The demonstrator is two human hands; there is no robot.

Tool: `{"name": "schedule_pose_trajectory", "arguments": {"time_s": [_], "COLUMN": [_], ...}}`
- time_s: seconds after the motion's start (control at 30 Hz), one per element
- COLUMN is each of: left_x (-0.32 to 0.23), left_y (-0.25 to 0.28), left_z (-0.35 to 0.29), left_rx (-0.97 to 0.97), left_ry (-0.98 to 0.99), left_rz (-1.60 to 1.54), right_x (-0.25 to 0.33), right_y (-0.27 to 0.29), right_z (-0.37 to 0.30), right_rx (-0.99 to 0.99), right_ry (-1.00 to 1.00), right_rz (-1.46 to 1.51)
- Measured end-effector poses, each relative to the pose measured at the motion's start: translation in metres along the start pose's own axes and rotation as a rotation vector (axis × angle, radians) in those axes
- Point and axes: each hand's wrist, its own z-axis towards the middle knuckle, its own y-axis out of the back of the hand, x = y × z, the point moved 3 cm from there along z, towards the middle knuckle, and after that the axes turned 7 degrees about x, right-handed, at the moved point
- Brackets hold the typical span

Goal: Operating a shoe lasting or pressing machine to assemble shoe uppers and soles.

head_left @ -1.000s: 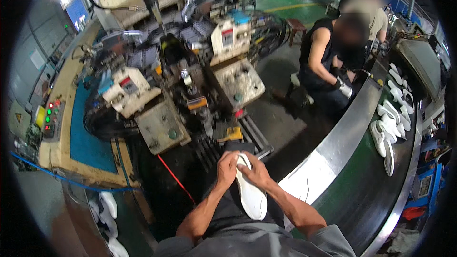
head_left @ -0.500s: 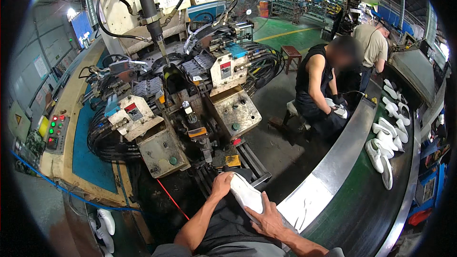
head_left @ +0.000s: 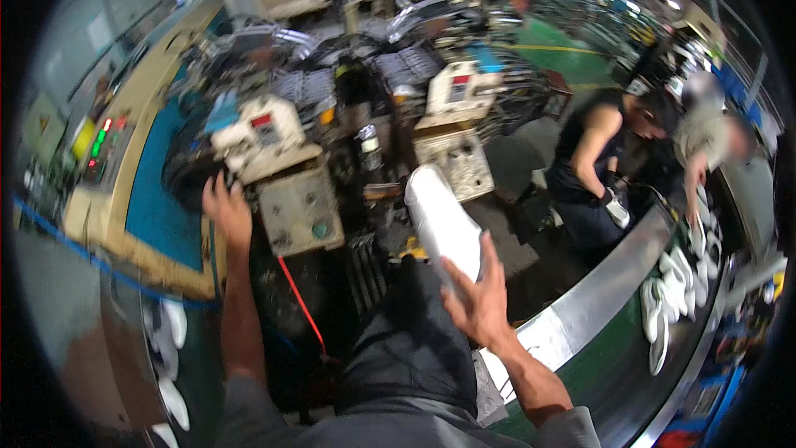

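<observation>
A white shoe upper (head_left: 441,220) is held out in front of my lap with its rounded toe pointing away from me. My right hand (head_left: 481,294) grips its near end, thumb and fingers along the sides. Off to the left, my left hand (head_left: 228,209) is raised and empty, fingers apart, in front of the lower left part of the machine. The large shoe machine (head_left: 365,149) stands ahead, with metal clamps and hoses around its middle. The picture is smeared by motion, so fine detail on the shoe cannot be made out.
White shoes (head_left: 676,286) lie on the green conveyor (head_left: 605,390) at right, behind a metal ledge (head_left: 580,290). More shoes (head_left: 172,323) are low at left. A seated co-worker (head_left: 593,158) holds a shoe; another person (head_left: 705,145) reaches toward the conveyor. A control panel (head_left: 104,145) sits at far left.
My left hand has let go of the shoe and moved up and left. My right hand has lifted the shoe forward toward the machine. The view has shifted.
</observation>
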Motion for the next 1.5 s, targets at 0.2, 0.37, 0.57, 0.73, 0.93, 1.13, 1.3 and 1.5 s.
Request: {"name": "schedule_pose_trajectory", "arguments": {"time_s": [0.2,0.37,0.57,0.73,0.93,1.13,1.3,1.5], "left_x": [0.047,0.046,0.030,0.040,0.055,0.025,0.018,0.034], "left_y": [-0.056,-0.055,-0.065,-0.066,-0.069,-0.071,-0.062,-0.071], "left_z": [0.012,0.006,0.007,0.006,0.010,0.012,0.014,0.012], "left_rx": [0.120,-0.079,-0.180,-0.214,-0.188,-0.361,-0.333,-0.381], "left_ry": [0.412,0.293,0.353,0.341,0.213,0.368,0.391,0.283], "left_rz": [-0.283,-0.157,-0.245,-0.231,-0.227,-0.221,-0.207,-0.092], "right_x": [0.016,0.031,0.006,0.019,0.031,0.023,0.025,0.019], "right_y": [-0.022,-0.065,-0.125,-0.140,-0.148,-0.159,-0.158,-0.169], "right_z": [0.133,0.211,0.234,0.230,0.227,0.226,0.279,0.365], "right_rx": [-0.051,-0.097,-0.081,-0.094,-0.138,-0.115,-0.156,-0.218], "right_ry": [0.132,0.153,0.035,0.032,0.138,0.164,0.192,0.227], "right_rz": [-0.017,-0.037,-0.039,0.007,-0.008,-0.066,-0.026,-0.170]}}
